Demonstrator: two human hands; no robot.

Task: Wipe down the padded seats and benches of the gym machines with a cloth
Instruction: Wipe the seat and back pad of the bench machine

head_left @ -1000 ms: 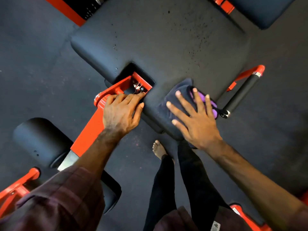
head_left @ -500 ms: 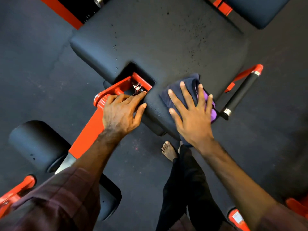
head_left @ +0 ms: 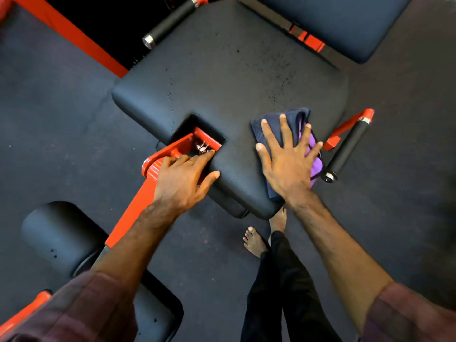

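A black padded seat (head_left: pixel 222 77) of a red-framed gym machine fills the upper middle of the head view. A dark blue and purple cloth (head_left: pixel 299 120) lies on the seat's near right corner. My right hand (head_left: pixel 286 159) presses flat on the cloth with fingers spread straight. My left hand (head_left: pixel 183 180) rests on the red frame arm (head_left: pixel 162 157) at the seat's front notch, fingers extended, thumb against the seat's front edge.
A black roller pad (head_left: pixel 59 233) sits at lower left on the red arm. Black grip handles stick out at the seat's right (head_left: pixel 348 151) and top (head_left: pixel 170 21). Another dark pad (head_left: pixel 345 21) lies at upper right. My bare feet (head_left: pixel 254 243) stand on dark rubber flooring.
My right hand has slid the cloth up along the seat's right side, away from the near edge. My left hand has stayed on the red frame arm.
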